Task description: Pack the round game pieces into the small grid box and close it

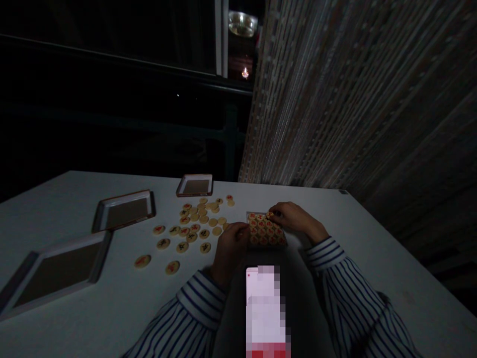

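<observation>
Two hands, our own, in striped sleeves [201, 298], over a white tabletop [357, 278].

Right hand [296, 217]: fingers nearly closed, thumb and fingertips pinching one round piece [269, 215] at the far right corner of the box.

Left hand [231, 248]: fingers curled, at the box's left side; we cannot tell whether it grips anything.

One small box [268, 245], between our hands, bearing rows of round pieces [261, 231] set close together, red characters upward.

Many loose pieces [203, 219], pale and round, scattered to the left of our left hand; we note some with red characters, some with black, others with blank faces showing. A few overlap or touch; those nearest us lie apart.

Three shallow trays, rimmed: one small tray [196, 186] beyond the loose pieces, one middle tray [126, 213] to their left, one near tray [59, 273] closer to us at far left.

One lit screen [261, 313], partly pixelated, below the box in our view.

One string curtain [316, 99], behind the tabletop, at right.
</observation>
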The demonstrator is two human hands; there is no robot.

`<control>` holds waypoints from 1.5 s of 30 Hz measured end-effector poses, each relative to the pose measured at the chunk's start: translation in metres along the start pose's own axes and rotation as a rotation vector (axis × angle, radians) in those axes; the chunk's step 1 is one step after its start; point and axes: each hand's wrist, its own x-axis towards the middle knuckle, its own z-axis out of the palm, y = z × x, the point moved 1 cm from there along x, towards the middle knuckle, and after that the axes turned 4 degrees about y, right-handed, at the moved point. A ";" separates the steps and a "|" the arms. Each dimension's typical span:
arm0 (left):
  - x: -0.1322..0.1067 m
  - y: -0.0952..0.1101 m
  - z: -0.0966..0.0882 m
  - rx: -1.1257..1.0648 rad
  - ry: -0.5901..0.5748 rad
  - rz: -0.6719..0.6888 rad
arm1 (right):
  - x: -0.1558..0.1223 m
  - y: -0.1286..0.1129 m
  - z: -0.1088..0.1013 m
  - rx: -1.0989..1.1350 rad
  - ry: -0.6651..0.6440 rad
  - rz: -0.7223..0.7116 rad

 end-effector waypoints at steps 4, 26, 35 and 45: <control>-0.001 0.002 -0.001 0.011 0.002 -0.015 | 0.000 0.000 0.002 -0.029 -0.003 0.001; 0.001 0.005 -0.003 0.013 0.018 -0.017 | 0.000 0.004 0.003 -0.036 -0.029 0.008; 0.000 0.005 -0.003 0.058 0.012 -0.001 | 0.000 0.003 0.003 -0.062 -0.041 -0.013; 0.002 0.003 -0.003 0.143 -0.012 0.031 | 0.002 0.000 0.005 -0.080 -0.056 -0.029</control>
